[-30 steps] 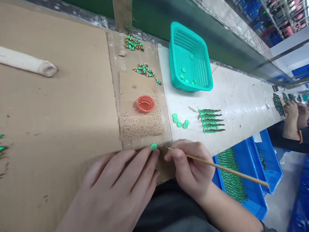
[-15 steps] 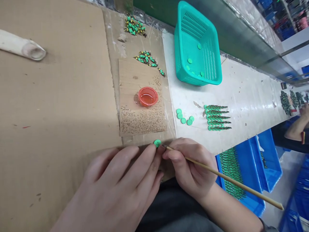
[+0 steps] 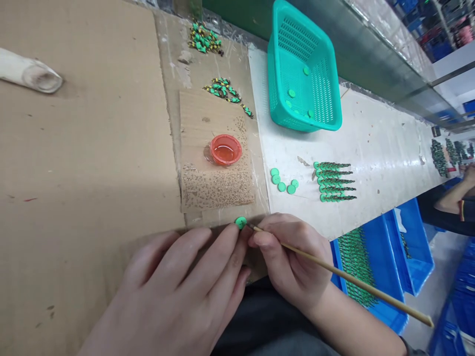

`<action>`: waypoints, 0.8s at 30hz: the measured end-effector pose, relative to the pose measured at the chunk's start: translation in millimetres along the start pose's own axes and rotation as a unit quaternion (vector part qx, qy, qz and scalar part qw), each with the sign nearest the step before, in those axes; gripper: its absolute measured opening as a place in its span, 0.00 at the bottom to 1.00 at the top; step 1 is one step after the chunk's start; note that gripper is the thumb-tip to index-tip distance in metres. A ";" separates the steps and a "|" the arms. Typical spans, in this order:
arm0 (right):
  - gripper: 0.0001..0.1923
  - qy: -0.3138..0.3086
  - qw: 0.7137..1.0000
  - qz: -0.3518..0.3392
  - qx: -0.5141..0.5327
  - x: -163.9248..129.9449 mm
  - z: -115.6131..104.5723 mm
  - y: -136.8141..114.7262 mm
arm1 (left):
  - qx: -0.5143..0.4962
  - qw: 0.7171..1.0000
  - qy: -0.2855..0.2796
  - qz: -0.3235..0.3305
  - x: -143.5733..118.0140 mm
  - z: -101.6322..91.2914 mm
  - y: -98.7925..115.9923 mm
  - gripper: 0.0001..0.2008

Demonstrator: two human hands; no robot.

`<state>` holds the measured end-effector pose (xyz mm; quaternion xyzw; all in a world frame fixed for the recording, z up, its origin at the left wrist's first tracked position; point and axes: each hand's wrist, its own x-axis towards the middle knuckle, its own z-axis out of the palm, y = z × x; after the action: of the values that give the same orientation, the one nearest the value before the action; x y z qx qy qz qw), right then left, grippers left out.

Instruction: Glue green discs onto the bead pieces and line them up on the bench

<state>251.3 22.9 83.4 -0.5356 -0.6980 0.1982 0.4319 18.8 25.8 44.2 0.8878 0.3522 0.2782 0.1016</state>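
At the table's near edge, my left hand (image 3: 189, 287) pinches a small round green disc (image 3: 241, 222) at its fingertips; the thumb is partly hidden behind the fingers. In my right hand (image 3: 295, 257) is a thin brush (image 3: 356, 279) with a wooden handle, gripped close to its dark tip. That tip meets or nearly meets the right rim of the disc; actual contact is too small to tell. Beyond both hands, a red cup (image 3: 225, 150) of clear liquid stands on a piece of cardboard (image 3: 196, 116) dotted with many small specks.
Loose green discs (image 3: 281, 187) lie right of the cardboard, beside rows of green pieces with dark twisted ends (image 3: 336, 181). A teal basket (image 3: 272, 74) holds several discs. Small green-black-yellow pieces (image 3: 205, 38) are heaped at the back. Blue bins (image 3: 386, 277) sit lower right; a person's arm (image 3: 454, 195) shows beyond.
The green disc has turned a little between my left fingertips, and the brush tip has shifted slightly along with it. Both grips are the same. The view has moved a little.
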 end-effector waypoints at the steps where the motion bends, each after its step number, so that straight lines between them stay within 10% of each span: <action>1: 0.10 0.000 1.000 -0.001 -0.003 0.1 -0.1 -0.2 | 0.000 1.000 0.001 0.000 -0.5 0.7 -0.1 0.14; 12: 0.07 0.102 0.987 0.052 0.109 -3.8 3.5 2.8 | 0.016 1.000 -0.001 0.006 3.7 -3.0 1.0 0.19; 24: 0.20 0.077 0.996 -0.048 -0.008 101.1 13.0 13.2 | 0.005 0.999 0.045 0.011 18.3 2.3 1.1 0.19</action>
<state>243.0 122.9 106.0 -0.5187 -0.6893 0.1294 0.4890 31.7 37.6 50.4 0.8786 0.3480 0.3176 0.0779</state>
